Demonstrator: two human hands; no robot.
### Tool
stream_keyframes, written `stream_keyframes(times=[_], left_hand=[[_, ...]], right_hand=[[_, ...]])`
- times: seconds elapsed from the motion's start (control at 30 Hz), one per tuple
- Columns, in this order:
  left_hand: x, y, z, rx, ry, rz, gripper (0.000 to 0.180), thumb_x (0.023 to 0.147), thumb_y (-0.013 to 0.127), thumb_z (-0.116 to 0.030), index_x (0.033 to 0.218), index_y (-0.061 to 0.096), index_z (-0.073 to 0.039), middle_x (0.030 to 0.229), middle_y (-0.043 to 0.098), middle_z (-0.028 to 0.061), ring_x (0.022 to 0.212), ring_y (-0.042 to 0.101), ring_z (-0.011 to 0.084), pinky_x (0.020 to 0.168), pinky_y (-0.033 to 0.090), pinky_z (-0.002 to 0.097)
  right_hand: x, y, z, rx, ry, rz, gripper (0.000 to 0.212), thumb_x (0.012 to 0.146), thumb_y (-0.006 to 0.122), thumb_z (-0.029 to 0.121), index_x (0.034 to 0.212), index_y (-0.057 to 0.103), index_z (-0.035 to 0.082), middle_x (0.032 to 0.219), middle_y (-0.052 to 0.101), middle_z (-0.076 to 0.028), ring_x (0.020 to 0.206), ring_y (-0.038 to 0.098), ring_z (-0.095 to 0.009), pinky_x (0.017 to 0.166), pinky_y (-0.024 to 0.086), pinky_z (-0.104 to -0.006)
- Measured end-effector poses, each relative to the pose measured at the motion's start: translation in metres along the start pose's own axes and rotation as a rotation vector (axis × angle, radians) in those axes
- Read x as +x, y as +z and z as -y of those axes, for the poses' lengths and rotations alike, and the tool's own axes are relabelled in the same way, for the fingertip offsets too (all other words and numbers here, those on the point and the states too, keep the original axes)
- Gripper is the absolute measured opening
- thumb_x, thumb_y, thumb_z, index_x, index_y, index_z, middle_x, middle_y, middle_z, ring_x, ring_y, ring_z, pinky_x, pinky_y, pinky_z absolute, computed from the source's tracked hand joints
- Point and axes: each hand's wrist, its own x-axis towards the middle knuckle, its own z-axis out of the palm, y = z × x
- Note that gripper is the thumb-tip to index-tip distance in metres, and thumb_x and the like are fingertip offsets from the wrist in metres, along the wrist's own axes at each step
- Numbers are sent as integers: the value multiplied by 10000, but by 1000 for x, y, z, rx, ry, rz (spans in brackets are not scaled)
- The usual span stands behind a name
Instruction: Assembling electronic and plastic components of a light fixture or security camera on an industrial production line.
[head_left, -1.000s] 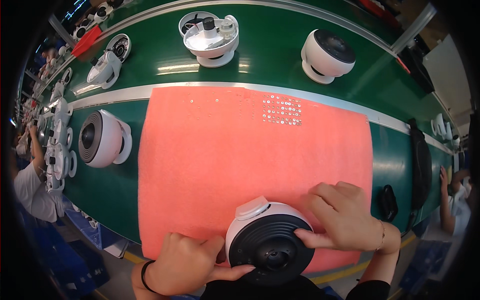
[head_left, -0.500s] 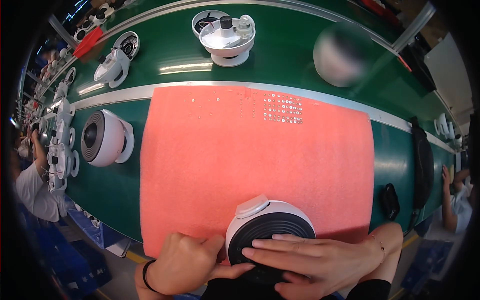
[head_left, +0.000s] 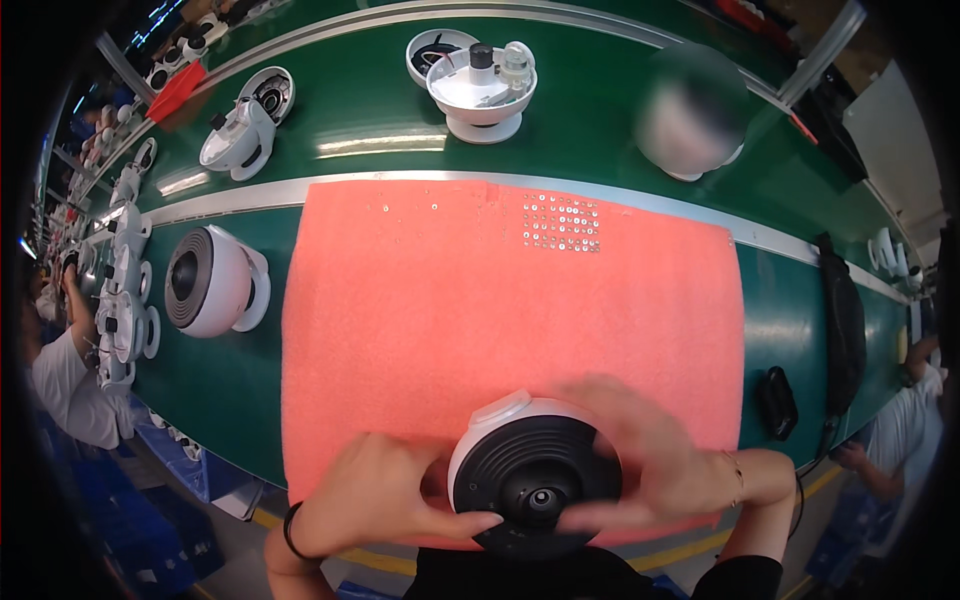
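A round white housing [head_left: 538,406] with a black ribbed front cover [head_left: 500,455] stands at the near edge of the pink mat, its face turned up toward me. A round hub [head_left: 541,499] with a shiny centre shows in the middle of the cover. My left hand [head_left: 385,490] is closed on the housing's left side, thumb on the cover's lower rim and the other fingers hidden behind. On the right, my right hand [head_left: 655,455] is smeared by motion, with fingers and thumb spread apart near the housing. Whether it touches the housing is unclear.
Rows of small metal screws [head_left: 562,222] lie on the pink mat [head_left: 400,320]. Left stands another white unit with a grey ribbed front [head_left: 215,280]. Open white housings [head_left: 480,95] sit on the green conveyor [head_left: 370,105]. A black case [head_left: 776,403] lies right; people work at both sides.
My right hand has lifted off the black cover and moved up and right, uncovering the hub. My left hand stays on the housing. The open housings on the conveyor have shifted right.
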Motion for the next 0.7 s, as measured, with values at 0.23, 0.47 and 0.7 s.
stream_keyframes(times=[0.23, 0.47, 0.7], left_hand=[[1, 11, -2, -664, 215, -74, 743, 705, 718, -265, 1284, 350, 21, 1022, 594, 189, 952, 605, 259, 809, 497, 319], [-10, -15, -7, -286, 527, -468, 872, 631, 767, -195, 1309, 289, 73, 1046, 584, 200, 948, 612, 276, 810, 511, 377], [15, -67, 34, -573, 610, -499, 821, 612, 769, -209, 1270, 373, 80, 1127, 550, 186, 1016, 566, 241, 807, 493, 317]], right_hand=[[-3, 0, -6, 522, 414, 40, 556, 805, 646, 197, 1155, 249, 29, 1146, 472, -196, 1054, 486, -214, 858, 418, -334], [43, 4, 12, 44, -3, -344, 843, 541, 851, 286, 1088, 262, 33, 1001, 590, -172, 927, 571, -215, 816, 444, -325], [95, -1, 19, 225, -52, -418, 854, 618, 793, 239, 1226, 213, 84, 1193, 468, -191, 1118, 466, -264, 932, 373, -374]])
